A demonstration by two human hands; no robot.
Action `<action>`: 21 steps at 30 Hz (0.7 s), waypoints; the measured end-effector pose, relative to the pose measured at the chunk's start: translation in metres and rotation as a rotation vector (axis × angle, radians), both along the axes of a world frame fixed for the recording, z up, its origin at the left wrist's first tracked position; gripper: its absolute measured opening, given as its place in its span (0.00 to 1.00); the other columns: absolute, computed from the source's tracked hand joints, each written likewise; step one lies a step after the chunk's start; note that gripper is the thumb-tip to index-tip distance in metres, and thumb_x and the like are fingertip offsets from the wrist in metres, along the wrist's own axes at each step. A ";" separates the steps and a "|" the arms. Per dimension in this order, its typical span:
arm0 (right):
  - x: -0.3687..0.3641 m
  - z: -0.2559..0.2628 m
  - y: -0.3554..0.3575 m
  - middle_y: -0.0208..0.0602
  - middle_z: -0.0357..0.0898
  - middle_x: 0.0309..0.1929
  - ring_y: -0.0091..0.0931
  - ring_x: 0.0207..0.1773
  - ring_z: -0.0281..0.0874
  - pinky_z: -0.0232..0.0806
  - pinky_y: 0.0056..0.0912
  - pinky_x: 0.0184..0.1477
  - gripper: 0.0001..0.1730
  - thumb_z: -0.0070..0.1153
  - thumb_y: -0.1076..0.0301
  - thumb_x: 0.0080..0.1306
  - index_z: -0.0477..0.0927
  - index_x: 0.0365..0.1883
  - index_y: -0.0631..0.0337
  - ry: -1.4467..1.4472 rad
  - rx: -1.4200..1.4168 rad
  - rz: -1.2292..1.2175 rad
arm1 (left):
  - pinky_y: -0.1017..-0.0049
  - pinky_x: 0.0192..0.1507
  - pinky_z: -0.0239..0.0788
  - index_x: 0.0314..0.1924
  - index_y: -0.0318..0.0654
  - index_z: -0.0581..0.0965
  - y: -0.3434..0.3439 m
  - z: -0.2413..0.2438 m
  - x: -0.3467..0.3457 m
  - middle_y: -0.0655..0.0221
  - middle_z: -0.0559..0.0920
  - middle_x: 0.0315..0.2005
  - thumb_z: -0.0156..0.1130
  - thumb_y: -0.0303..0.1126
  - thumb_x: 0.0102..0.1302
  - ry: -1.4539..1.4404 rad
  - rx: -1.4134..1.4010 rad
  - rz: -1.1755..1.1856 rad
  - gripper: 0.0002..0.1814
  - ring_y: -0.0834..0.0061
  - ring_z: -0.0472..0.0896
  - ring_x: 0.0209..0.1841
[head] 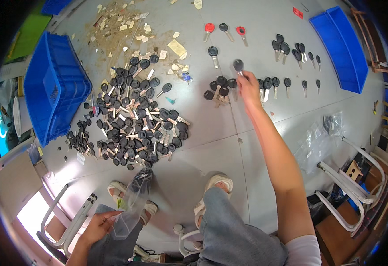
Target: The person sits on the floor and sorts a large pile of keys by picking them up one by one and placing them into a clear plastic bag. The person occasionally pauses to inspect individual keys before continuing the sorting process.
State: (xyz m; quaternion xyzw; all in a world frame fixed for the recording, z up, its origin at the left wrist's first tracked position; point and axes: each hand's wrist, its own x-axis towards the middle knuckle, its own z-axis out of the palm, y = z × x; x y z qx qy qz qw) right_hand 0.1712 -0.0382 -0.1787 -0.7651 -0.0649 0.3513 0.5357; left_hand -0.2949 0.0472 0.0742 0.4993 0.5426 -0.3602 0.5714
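Note:
My right hand (248,87) holds a black-headed key (238,65) by its blade, above the rows of keys laid on the grey tiled floor. Left of that hand a small cluster of black-headed keys (221,80) lies overlapping. Above are two red-headed keys, one of them a red key (209,28), and black ones. A big heap of black-headed keys (135,124) spreads over the floor at the left. Low in the view, my left hand (102,224) grips the edge of a clear plastic bag (129,212), whose far end holds dark items near the heap.
Blue plastic bins stand at left (52,89) and right (343,50). Paper scraps and dirt (124,25) cover the floor beyond the heap. Clear plastic bags (317,143) lie at right, near a white metal-framed chair (350,189). My sandalled feet flank the floor below the heap.

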 end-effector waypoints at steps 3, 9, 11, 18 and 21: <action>0.007 -0.015 0.049 0.39 0.78 0.31 0.32 0.34 0.76 0.66 0.31 0.37 0.18 0.57 0.60 0.56 0.74 0.38 0.65 -0.290 -0.121 0.220 | 0.84 0.23 0.58 0.52 0.38 0.74 0.004 0.002 0.007 0.75 0.69 0.16 0.46 0.25 0.67 0.042 -0.021 0.037 0.15 0.87 0.65 0.19; -0.001 -0.012 0.091 0.42 0.79 0.30 0.33 0.39 0.78 0.67 0.34 0.40 0.15 0.61 0.63 0.50 0.77 0.32 0.64 -0.450 -0.551 0.316 | 0.84 0.23 0.59 0.52 0.39 0.74 0.005 0.000 -0.012 0.75 0.69 0.16 0.46 0.24 0.66 -0.027 -0.020 0.045 0.16 0.86 0.65 0.19; 0.007 -0.011 0.086 0.39 0.79 0.29 0.31 0.37 0.77 0.67 0.33 0.40 0.15 0.62 0.63 0.50 0.77 0.31 0.64 -0.366 -0.427 0.275 | 0.84 0.23 0.59 0.52 0.39 0.74 0.005 -0.004 -0.017 0.76 0.69 0.15 0.46 0.23 0.65 -0.049 -0.018 0.057 0.16 0.86 0.65 0.18; -0.030 0.120 0.040 0.24 0.70 0.22 0.15 0.21 0.58 0.52 0.20 0.27 0.10 0.64 0.70 0.51 0.75 0.28 0.63 0.067 0.185 -0.060 | 0.84 0.22 0.58 0.52 0.39 0.74 0.000 -0.005 -0.036 0.76 0.68 0.14 0.44 0.19 0.63 -0.065 -0.023 0.169 0.18 0.87 0.64 0.17; -0.042 0.165 0.023 0.24 0.69 0.21 0.12 0.19 0.54 0.50 0.18 0.25 0.09 0.64 0.74 0.51 0.74 0.27 0.63 0.100 0.267 -0.125 | 0.82 0.20 0.58 0.50 0.34 0.74 -0.001 -0.003 -0.033 0.75 0.70 0.15 0.44 0.19 0.61 -0.101 0.001 0.120 0.18 0.86 0.65 0.17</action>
